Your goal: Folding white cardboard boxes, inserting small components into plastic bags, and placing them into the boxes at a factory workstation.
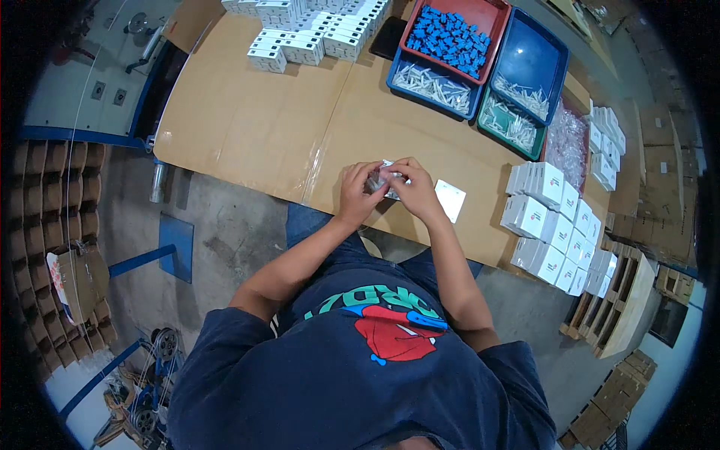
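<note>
My left hand (358, 196) and my right hand (417, 193) meet at the near edge of the cardboard-covered table (247, 127). Between their curled fingers is a small whitish, partly see-through thing (386, 174); the fingers cover much of it, so its kind is unclear. The left thumb and fingers curve around its left side. On the other side, the right thumb and fingertips pinch it from above. Just right of my right hand, a flat white box or card (450, 201) lies on the table.
White boxes (300, 46) stand stacked at the far left, and more white boxes (551, 221) at the right edge. At the back right are a red tray of blue parts (448, 39), trays of white plugs (433, 88), and clear plastic pieces (566, 142). A wooden pallet (619, 300) stands beyond.
</note>
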Tool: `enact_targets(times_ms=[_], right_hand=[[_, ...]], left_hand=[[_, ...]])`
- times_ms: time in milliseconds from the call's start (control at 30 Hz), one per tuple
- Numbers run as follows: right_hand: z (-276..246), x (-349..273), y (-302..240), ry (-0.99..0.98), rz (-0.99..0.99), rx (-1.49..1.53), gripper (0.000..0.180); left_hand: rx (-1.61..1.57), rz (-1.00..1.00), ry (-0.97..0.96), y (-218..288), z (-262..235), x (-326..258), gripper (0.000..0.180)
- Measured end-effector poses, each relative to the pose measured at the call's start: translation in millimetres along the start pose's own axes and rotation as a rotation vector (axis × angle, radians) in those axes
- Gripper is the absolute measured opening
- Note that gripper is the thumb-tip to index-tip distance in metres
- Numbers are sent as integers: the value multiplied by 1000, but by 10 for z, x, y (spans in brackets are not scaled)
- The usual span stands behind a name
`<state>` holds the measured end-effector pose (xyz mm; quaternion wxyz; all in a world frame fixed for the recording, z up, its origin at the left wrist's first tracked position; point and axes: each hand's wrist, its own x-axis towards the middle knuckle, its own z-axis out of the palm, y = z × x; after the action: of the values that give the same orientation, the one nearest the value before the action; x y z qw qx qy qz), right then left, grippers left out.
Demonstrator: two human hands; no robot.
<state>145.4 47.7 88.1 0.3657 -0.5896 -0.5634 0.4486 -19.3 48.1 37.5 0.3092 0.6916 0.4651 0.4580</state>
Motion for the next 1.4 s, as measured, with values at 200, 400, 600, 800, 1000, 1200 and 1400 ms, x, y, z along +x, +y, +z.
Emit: enact_targets(times_ms=[200, 400, 600, 800, 1000, 1200, 1400], right_hand=[[-332, -128, -297, -6, 42, -8, 16], [-621, -79, -343, 52, 34, -61, 18], [-705, -82, -365, 104, -18, 89, 18], [-692, -105, -461, 108, -17, -24, 11], [-501, -97, -421, 11, 18, 121, 10], [-596, 196, -299, 22, 98, 146, 16], [-1055, 1288, 207, 435, -47, -348, 17]], left_hand=[[-405, -196, -46, 444, -55, 171, 48], [-858, -604, -271, 365, -97, 236, 24], [-874, -680, -347, 428, -99, 336, 24], [-500, -311, -192, 727, -118, 435, 40], [-124, 85, 1, 549, -25, 396, 53], [-225, -112, 10, 455, -9, 378, 47], [-269, -233, -66, 490, -172, 449, 49]])
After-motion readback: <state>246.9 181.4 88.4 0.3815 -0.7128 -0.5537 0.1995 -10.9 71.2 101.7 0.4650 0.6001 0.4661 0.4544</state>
